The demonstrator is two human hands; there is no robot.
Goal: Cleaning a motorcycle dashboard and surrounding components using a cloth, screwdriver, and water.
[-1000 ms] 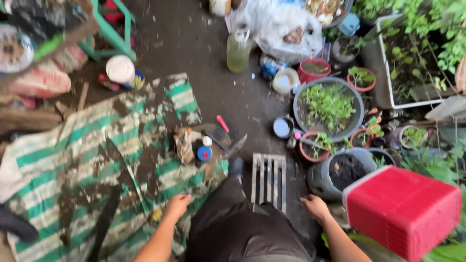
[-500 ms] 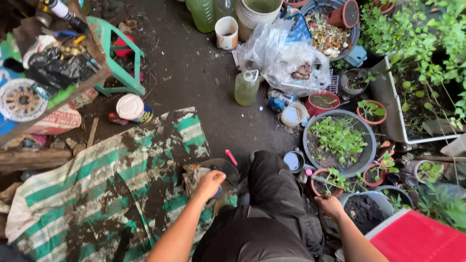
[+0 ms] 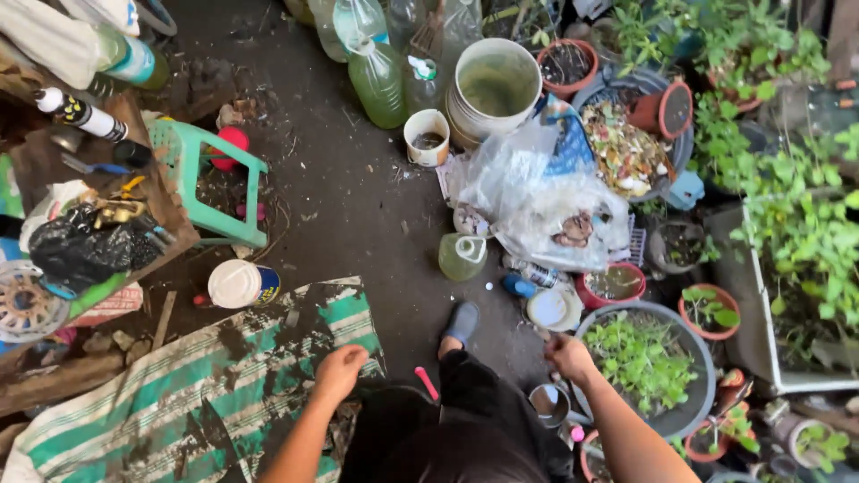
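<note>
My left hand (image 3: 340,371) hangs with curled fingers over the near edge of a green-and-white striped sheet (image 3: 179,402) smeared with dark soil. My right hand (image 3: 568,358) is at the rim of a grey basin (image 3: 702,402) full of green seedlings, fingers curled under so I cannot see whether it holds anything. A small round pot (image 3: 548,402) sits just below that hand and a white lid (image 3: 550,309) just above it. A pink-handled tool (image 3: 427,383) lies between my hands beside my dark trouser leg. My foot in a grey shoe (image 3: 463,320) points forward.
Ahead stand a greenish bottle (image 3: 463,257), a clear plastic bag (image 3: 546,206), a white bucket (image 3: 497,89), a cup (image 3: 427,136) and large bottles. A green stool (image 3: 210,183) and a white-lidded tin (image 3: 240,284) are left. Potted plants crowd the right.
The view has swung forward, away from the red box. My left hand has come off the soil heap toward the sheet's edge; my right hand has risen to the basin's rim.
</note>
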